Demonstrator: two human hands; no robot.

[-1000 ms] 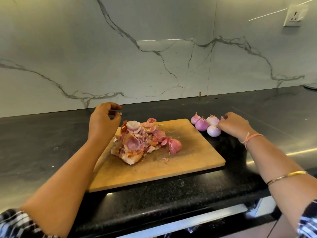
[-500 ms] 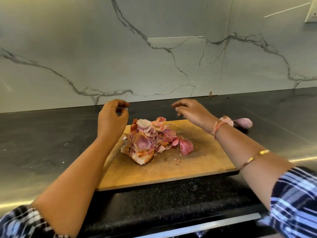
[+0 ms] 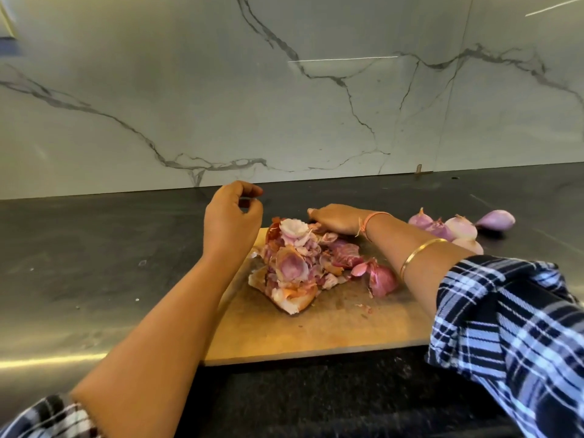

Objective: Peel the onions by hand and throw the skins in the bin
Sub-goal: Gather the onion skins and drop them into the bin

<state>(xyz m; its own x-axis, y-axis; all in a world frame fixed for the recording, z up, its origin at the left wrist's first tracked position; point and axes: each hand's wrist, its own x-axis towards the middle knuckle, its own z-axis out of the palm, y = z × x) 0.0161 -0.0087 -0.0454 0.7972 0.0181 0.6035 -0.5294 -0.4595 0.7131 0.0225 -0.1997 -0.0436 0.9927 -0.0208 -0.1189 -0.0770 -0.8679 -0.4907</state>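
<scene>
Head view: right hand flat behind the skins at centre frame, left hand curled, contents unclear. Careless scooping may scatter light skins onto the worktop.

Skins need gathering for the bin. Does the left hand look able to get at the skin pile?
Probably yes: the left hand hovers beside the skin pile on the cutting board, nothing between them; the right hand lies along its far side.

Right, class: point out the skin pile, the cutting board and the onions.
skin pile (image 3: 300, 263), head view, middle of heap
cutting board (image 3: 316, 330), head view, bare near part
onions (image 3: 459, 227), head view, middle bulb
</scene>
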